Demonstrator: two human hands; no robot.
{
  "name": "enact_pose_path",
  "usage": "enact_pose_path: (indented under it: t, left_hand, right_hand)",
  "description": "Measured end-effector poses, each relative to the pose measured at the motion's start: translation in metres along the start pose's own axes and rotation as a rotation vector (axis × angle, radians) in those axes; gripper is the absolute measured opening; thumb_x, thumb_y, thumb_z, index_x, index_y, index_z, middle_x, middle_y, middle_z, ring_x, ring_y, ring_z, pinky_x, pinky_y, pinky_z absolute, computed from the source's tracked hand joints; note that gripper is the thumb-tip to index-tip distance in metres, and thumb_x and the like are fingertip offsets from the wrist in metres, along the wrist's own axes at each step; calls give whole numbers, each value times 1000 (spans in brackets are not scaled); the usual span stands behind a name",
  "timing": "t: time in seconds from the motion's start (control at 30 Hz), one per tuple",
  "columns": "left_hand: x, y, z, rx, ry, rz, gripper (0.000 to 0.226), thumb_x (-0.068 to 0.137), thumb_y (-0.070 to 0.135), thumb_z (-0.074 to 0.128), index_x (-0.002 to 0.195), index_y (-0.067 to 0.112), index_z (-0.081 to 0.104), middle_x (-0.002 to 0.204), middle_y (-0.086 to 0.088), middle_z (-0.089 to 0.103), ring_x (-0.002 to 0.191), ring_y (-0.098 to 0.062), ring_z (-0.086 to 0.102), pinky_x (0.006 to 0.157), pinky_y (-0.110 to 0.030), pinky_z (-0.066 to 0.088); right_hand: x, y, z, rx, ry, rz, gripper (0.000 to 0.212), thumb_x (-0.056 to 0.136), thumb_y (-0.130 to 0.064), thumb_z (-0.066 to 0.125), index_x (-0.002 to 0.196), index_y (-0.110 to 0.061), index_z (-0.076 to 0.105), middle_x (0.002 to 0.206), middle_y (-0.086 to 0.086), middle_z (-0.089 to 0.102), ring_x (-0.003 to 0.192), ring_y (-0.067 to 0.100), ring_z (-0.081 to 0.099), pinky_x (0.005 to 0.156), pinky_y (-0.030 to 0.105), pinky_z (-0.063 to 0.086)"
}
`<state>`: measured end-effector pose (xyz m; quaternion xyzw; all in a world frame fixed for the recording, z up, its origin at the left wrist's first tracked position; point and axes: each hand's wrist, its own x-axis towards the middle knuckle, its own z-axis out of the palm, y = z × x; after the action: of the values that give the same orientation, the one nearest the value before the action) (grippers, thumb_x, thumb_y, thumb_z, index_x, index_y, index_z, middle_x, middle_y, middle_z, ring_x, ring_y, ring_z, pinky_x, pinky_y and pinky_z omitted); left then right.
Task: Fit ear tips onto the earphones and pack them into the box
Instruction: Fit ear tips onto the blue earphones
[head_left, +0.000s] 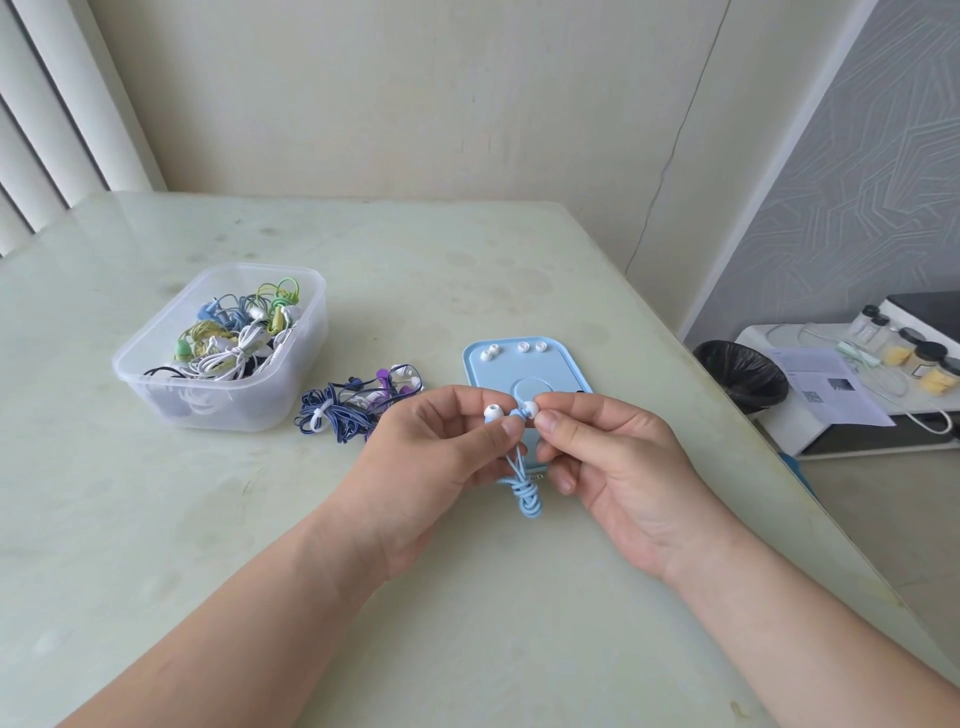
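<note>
Presently, left hand (441, 452): pinches one bud of the pale-blue corded earphones (525, 491), white tip fitted.
Right hand (613, 457): pinches the other tipped bud.
Earphones: held just above the flat light-blue plastic tray (558, 366).

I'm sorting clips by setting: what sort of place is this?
Probably a home room, not a factory: a glossy table against a plain wall, window blinds, and a bin beside a low shelf of jars.

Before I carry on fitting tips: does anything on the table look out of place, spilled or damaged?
Nothing looks damaged or spilled. The navy and purple earphones lie tangled on the table beside the clear box, not in it. Three ear tips sit loose on the blue tray.
</note>
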<state>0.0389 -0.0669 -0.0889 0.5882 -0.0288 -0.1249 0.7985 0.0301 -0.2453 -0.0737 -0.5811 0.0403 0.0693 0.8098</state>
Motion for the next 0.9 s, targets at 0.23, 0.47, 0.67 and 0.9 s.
enact_pose_path:
  t: [0.23,0.47,0.67,0.9]
  left_hand:
    - [1,0,-1,17,-3,0,17,93,7,72,107,-2,72,97,-22,73,87,-28,69,82,-38,57]
    - [1,-1,0,36,-1,13,23,92,9,76,109,-5,71,108,-36,70,91,-36,69,85,-42,58]
    - [1,-2,-1,38,-15,19,21,94,7,72,110,-7,70,109,-37,69,95,-39,70,87,-43,58]
    - [1,-1,0,-3,6,20,23,92,6,73,115,10,72,99,-18,72,91,-29,71,86,-39,58]
  right_hand:
    - [0,2,1,-33,4,-19,21,73,-4,76,94,-3,78,78,13,69,63,17,65,49,26,41]
    - [-1,3,0,-65,-10,-53,16,72,-7,77,86,-11,82,81,12,73,65,17,65,48,26,40]
    - [0,5,0,-75,5,-59,18,75,-6,76,92,-7,80,85,13,74,65,19,65,48,27,41]
    - [-2,5,-2,-95,-22,-93,19,92,3,64,101,-6,78,92,13,74,68,22,65,49,29,41]
